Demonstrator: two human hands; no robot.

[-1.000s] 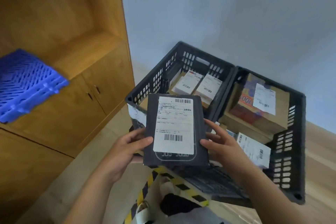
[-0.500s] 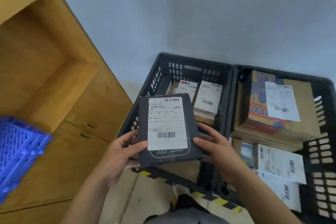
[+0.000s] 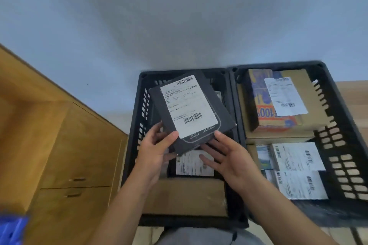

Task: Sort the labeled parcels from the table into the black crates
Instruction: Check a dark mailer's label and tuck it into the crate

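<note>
Fingers of the left hand (image 3: 154,152) curl around the near left corner of a dark flat parcel (image 3: 192,110), thumb on top beside its white label (image 3: 188,106) and the rest beneath, while the right hand (image 3: 229,157) lies palm-up under the near edge, its fingers (image 3: 211,148) straight and spread as a support rather than a grip. The parcel hangs tilted over the left black crate (image 3: 137,145), far edge raised and pointing past the fingers toward the crate's far wall.

Setting it down well probably means levelling it first, keeping the label face-up, and sliding the open hand out only once the parcel's weight rests on something; a one-corner pinch alone could let it swing.

Directly below the fingers lies a smaller labelled packet (image 3: 195,163), and nearer the body a flat brown carton (image 3: 185,197) fills the crate floor, so the free room appears to be beyond the fingertips, toward the far wall. That wall and the shared rim to the right of the fingers are the edges to clear; the parcel's right corner sits close to that rim.

Across it, the right black crate (image 3: 338,125) already holds a large printed carton (image 3: 278,103) and several labelled packets (image 3: 296,157). A wooden cabinet (image 3: 69,145) stands off to the left, apart from the crates.
</note>
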